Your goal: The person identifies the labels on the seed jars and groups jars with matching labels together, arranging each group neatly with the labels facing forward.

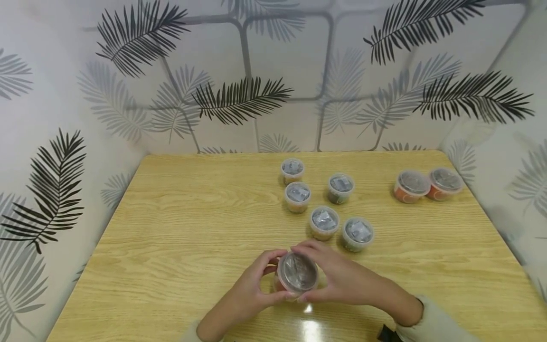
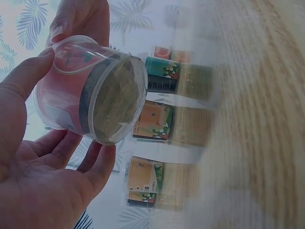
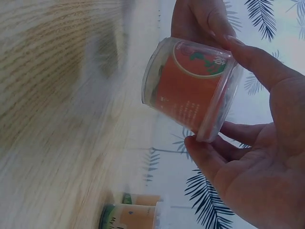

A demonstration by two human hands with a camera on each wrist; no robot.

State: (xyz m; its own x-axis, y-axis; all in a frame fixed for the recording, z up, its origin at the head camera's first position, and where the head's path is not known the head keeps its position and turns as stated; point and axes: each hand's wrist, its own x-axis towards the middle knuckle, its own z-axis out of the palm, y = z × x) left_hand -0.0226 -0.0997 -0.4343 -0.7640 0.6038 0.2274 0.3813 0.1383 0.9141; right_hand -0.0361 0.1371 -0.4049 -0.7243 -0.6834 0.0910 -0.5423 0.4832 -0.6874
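Both hands hold one round clear plastic tub point(image 1: 297, 271) near the front of the table. A red-orange label with a green and white print wraps its side, best seen on the tub point(image 3: 188, 90) in the right wrist view. My left hand point(image 1: 252, 289) grips the tub from the left, thumb on the near side and fingers round the far side. From the right, my right hand point(image 1: 335, 275) grips it with thumb and fingers at the lid's rim. In the left wrist view the tub's underside point(image 2: 119, 100) shows, tilted and raised off the tabletop.
Several smaller lidded tubs stand beyond the hands, the closest being a greenish tub point(image 1: 357, 233) and an orange-labelled tub point(image 1: 324, 222). Two red-labelled tubs point(image 1: 411, 186) sit side by side at the back right. Leaf-patterned wall covering point(image 1: 282, 123) borders the wooden table point(image 1: 192, 228).
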